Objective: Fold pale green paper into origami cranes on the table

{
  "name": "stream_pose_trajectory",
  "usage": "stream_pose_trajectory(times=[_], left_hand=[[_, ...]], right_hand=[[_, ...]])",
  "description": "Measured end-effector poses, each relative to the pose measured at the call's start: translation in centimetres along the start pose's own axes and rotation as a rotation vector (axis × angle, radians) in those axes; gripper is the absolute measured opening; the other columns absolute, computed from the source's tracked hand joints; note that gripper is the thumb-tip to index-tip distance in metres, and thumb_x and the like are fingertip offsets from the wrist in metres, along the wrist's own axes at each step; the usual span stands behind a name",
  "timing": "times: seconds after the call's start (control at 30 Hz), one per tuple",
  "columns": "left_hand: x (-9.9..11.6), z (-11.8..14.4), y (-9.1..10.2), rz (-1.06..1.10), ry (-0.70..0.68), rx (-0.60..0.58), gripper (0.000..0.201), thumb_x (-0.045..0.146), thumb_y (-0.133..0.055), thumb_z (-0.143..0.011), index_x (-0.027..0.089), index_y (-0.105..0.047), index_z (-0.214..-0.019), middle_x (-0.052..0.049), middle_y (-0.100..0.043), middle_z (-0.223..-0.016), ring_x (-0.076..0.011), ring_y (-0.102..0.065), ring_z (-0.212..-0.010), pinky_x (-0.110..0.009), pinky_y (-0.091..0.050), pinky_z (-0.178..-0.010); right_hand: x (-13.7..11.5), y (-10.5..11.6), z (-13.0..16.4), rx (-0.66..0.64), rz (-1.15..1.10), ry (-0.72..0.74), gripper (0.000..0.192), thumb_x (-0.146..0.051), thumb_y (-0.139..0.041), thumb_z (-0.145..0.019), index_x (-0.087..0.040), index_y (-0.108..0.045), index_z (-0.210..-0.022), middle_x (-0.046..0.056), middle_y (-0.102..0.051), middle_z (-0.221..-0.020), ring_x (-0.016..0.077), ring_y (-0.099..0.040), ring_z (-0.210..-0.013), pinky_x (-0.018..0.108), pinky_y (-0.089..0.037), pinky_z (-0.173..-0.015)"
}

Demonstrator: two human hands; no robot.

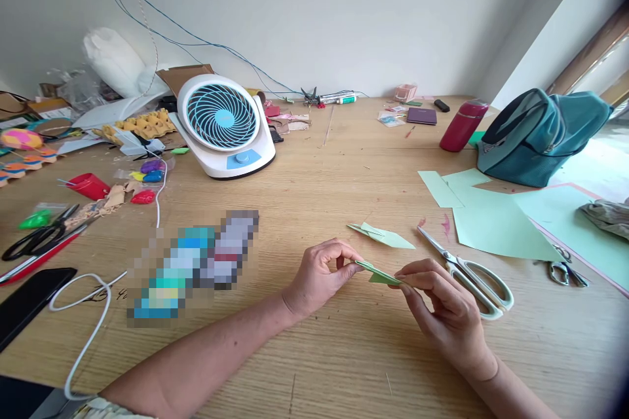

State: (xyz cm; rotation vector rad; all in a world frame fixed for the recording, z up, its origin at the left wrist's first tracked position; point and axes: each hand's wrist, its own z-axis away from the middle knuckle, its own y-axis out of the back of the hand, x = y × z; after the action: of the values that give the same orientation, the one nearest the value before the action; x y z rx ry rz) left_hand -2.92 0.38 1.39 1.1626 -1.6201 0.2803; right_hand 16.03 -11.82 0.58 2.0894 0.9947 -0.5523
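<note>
Folded green paper (pixel 377 273) is held low over the desk (pixel 314 196), in the gap between the two hands. Its left end is pinched between the thumb and finger of the left hand (pixel 314 281); its right end is pinched by the grip of the right hand (pixel 447 311). Both grips are closed on the piece, so neither hand is nearer. The long axis is set slantwise from grip to grip, the left end being farther from the body. Whether the desk is touched by the lower edge cannot be told.

The piece is formed of thin, matte paper, creased into narrow layers with an angular flap. A second folded paper (pixel 388 236), slender and pointed, is laid just beyond, its axis nearly parallel. Scissors (pixel 453 264) with metal blades and pale looped handles are placed beside the right hand, tips directed away from the body. Flat green sheets (pixel 501 229) with straight-cut edges are spread farther right. The desk is surfaced in light, streaked wood grain.
</note>
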Motion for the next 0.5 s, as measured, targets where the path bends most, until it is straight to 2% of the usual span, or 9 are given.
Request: stream_pose_trajectory(times=[0.3,0.5], left_hand=[[0.35,0.04,0.03,0.029,0.059,0.008,0.007,0.017,-0.07,-0.084,0.014,-0.07,-0.078,-0.004,-0.068,-0.075,-0.0131,-0.06,-0.069,-0.024,-0.046,-0.066],[0.49,-0.13,0.54,-0.076,0.009,-0.037,0.011,0.017,-0.07,-0.084,0.015,-0.068,-0.074,-0.001,-0.063,-0.069,-0.011,-0.054,-0.063,-0.023,-0.041,-0.061]], right_hand=[[0.25,0.0,-0.11,0.019,-0.037,-0.042,0.02,-0.004,-0.058,-0.088,-0.021,-0.064,-0.095,0.008,-0.062,-0.089,0.0206,-0.062,-0.082,0.033,-0.052,-0.063],[0.32,-0.11,-0.1,0.02,-0.142,-0.128,0.014,-0.008,-0.057,-0.092,-0.021,-0.063,-0.093,0.006,-0.061,-0.089,0.0189,-0.062,-0.082,0.031,-0.054,-0.065]])
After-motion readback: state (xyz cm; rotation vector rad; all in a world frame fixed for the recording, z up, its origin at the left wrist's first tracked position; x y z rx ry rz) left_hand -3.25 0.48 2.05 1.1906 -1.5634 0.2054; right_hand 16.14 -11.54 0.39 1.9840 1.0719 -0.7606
